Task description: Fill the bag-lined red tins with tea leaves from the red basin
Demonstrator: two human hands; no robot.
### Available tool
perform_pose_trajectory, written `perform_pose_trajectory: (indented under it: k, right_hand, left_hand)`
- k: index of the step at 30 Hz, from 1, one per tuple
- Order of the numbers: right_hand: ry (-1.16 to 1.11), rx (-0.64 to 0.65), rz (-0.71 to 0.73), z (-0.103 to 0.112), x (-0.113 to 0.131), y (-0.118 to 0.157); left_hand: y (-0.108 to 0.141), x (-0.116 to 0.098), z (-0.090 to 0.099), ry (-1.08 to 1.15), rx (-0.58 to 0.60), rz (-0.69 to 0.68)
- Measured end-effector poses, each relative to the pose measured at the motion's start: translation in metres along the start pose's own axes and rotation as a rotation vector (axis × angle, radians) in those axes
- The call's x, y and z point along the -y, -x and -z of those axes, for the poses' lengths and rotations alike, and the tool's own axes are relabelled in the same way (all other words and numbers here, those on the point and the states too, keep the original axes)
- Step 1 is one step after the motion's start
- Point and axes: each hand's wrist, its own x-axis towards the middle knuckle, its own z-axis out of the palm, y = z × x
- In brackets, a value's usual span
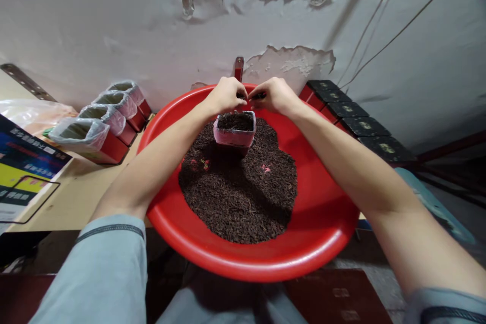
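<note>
Left hand (229, 95) and right hand (275, 95) are pinching dark crumbs (259, 96) near a square, film-wrapped pot (234, 136) standing on coarse soil (239, 207) toward the far edge of the round plastic basin (261, 269).

The basin (322, 212) is smooth, glossy plastic; its crumbly filling (239, 202) looks matt and rough. The box liner (233, 137) resembles thin, wrinkled plastic film, the surface (87, 182) wood, the sleeve (102, 273) matt cloth.
</note>
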Motion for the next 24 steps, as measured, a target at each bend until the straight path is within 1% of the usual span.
perform_pose_trajectory:
  k: [2, 4, 5, 6, 7, 9, 10, 11, 12, 14, 15, 17, 21, 24]
  right_hand:
    - [-0.036, 0.026, 0.027, 0.007, 0.001, 0.012]
    - [-0.048, 0.117, 0.042, 0.012, 0.001, 0.026]
    - [-0.044, 0.160, 0.044, 0.013, 0.000, 0.032]
    - [-0.031, 0.175, 0.053, 0.011, -0.002, 0.038]
    - [-0.012, 0.152, 0.077, 0.006, -0.004, 0.043]
    - [0.054, 0.070, 0.177, -0.010, -0.010, 0.050]
    - [0.103, 0.067, 0.245, -0.020, -0.013, 0.052]
    - [0.159, 0.099, 0.307, -0.030, -0.016, 0.053]
    - [0.216, 0.162, 0.357, -0.040, -0.020, 0.054]
    - [0.316, 0.281, 0.417, -0.053, -0.025, 0.055]
    - [0.350, 0.301, 0.435, -0.056, -0.028, 0.056]
    - [0.390, 0.293, 0.468, -0.056, -0.030, 0.056]
    - [0.417, 0.258, 0.513, -0.048, -0.030, 0.056]
    - [0.427, 0.212, 0.500, -0.045, -0.028, 0.058]
  left_hand:
    - [0.015, -0.003, 0.007, 0.013, 0.059, 0.000]
    - [0.030, 0.001, 0.016, -0.062, 0.161, -0.017]
    - [0.036, 0.006, 0.020, -0.128, 0.207, -0.026]
    - [0.040, 0.013, 0.021, -0.199, 0.233, -0.034]
    - [0.043, 0.021, 0.021, -0.264, 0.235, -0.045]
    - [0.045, 0.040, 0.012, -0.364, 0.198, -0.083]
    - [0.045, 0.050, 0.005, -0.406, 0.191, -0.106]
    - [0.045, 0.058, -0.004, -0.448, 0.205, -0.127]
    - [0.046, 0.065, -0.012, -0.496, 0.232, -0.141]
    - [0.048, 0.072, -0.026, -0.603, 0.274, -0.154]
    - [0.049, 0.074, -0.030, -0.654, 0.277, -0.163]
    - [0.052, 0.071, -0.032, -0.740, 0.266, -0.206]
    - [0.056, 0.061, -0.025, -0.848, 0.216, -0.305]
    - [0.060, 0.060, -0.020, -0.858, 0.183, -0.300]
